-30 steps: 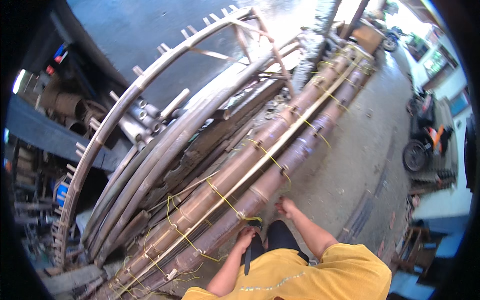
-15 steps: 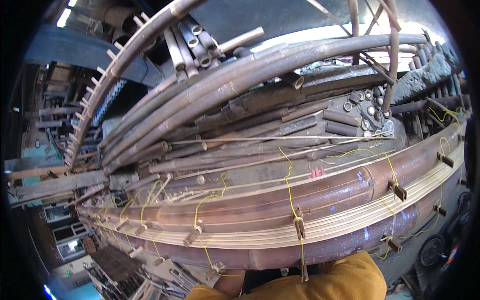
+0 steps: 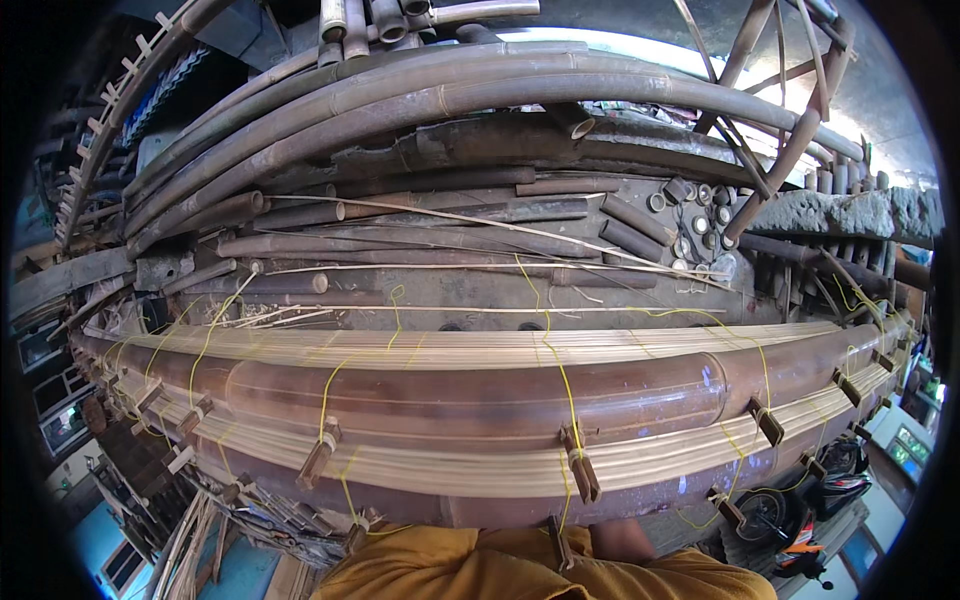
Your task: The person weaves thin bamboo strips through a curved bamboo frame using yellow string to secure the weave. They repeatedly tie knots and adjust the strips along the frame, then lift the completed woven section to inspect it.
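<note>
Neither of my hands shows its fingers. At the lower edge lies my yellow clothing, with a patch of bare skin beside it; which part of me it is I cannot tell. Just ahead runs a thick brown bamboo pole, with a second bamboo pole nearer me. Pale bamboo strips lie side by side between the two. Yellow cord crosses the poles at intervals, looped around short wooden pegs. Beyond the thick pole more pale strips lie in a flat band.
Long curved bamboo poles are stacked across the far side. Cut bamboo tubes lie on the ground near upright tube ends at far right. A rough stone-like beam stands at the right edge. A motorbike is at the lower right.
The view has turned, so the poles now run more level. The band of strips beyond the thick pole has come into sight. Bare skin shows right of the middle instead of left.
</note>
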A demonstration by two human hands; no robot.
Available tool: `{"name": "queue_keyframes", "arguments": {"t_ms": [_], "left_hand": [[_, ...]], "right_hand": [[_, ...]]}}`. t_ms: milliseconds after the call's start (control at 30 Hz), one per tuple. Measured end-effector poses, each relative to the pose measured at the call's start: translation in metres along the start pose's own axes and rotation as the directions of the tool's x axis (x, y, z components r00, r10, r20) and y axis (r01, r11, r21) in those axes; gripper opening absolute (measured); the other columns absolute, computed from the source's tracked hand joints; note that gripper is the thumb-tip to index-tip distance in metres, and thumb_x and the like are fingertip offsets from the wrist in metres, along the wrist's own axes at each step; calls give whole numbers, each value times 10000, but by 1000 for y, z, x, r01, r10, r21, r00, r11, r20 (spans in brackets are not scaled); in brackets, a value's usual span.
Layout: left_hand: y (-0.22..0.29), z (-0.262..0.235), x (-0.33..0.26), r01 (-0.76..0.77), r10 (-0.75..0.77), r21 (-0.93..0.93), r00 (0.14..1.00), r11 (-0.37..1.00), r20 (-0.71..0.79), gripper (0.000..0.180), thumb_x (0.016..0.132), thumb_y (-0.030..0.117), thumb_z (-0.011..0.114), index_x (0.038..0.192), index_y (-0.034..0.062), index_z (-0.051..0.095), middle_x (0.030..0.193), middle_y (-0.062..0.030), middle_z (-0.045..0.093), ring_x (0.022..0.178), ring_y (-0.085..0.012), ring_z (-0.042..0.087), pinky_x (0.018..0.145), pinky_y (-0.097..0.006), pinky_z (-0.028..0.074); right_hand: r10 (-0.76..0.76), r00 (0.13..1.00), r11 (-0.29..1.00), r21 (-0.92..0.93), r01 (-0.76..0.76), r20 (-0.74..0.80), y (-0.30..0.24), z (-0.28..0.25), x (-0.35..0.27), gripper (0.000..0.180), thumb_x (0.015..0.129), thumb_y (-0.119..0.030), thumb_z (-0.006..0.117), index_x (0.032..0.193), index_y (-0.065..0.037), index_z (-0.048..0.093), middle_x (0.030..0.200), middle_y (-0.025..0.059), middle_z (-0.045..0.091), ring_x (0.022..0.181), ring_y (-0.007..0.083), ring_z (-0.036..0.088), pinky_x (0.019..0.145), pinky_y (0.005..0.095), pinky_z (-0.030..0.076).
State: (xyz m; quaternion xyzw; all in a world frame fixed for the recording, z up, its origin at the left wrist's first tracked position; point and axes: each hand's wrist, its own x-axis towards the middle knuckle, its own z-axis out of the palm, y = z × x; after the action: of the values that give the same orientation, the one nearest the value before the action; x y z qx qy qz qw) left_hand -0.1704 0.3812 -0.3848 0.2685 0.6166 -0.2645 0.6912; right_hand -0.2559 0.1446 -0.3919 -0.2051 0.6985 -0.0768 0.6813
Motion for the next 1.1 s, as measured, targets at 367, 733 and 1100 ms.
{"name": "queue_keyframes", "arguments": {"t_ms": [367,733,1100], "left_hand": [[46,-21,-14,-92,103,-218,994,972,39,500,992,434,478,1350,92,545,1302,-120,606,1181,-305,578,1030,-496,451],[120,-6,-41,-147,283,-567,946,811,159,538,981,479,463,1335,85,561,1322,-131,594,1199,-324,568,1043,-528,446],[190,20,-119,-98,401,-743,884,662,241,563,979,502,404,1340,94,549,1341,-159,569,1225,-384,549,1066,-613,419]], "right_hand": [[61,994,998,26,-64,86,31,49,61,521,1001,-544,382,1204,-117,601,1090,133,667,964,326,629,871,482,527],[99,981,986,-148,-74,169,26,92,30,532,993,-559,386,1186,-115,606,1080,135,667,961,333,631,870,489,528],[133,953,948,-314,-43,271,3,147,-51,543,984,-574,390,1168,-113,611,1071,137,666,957,340,632,869,496,528]]}}
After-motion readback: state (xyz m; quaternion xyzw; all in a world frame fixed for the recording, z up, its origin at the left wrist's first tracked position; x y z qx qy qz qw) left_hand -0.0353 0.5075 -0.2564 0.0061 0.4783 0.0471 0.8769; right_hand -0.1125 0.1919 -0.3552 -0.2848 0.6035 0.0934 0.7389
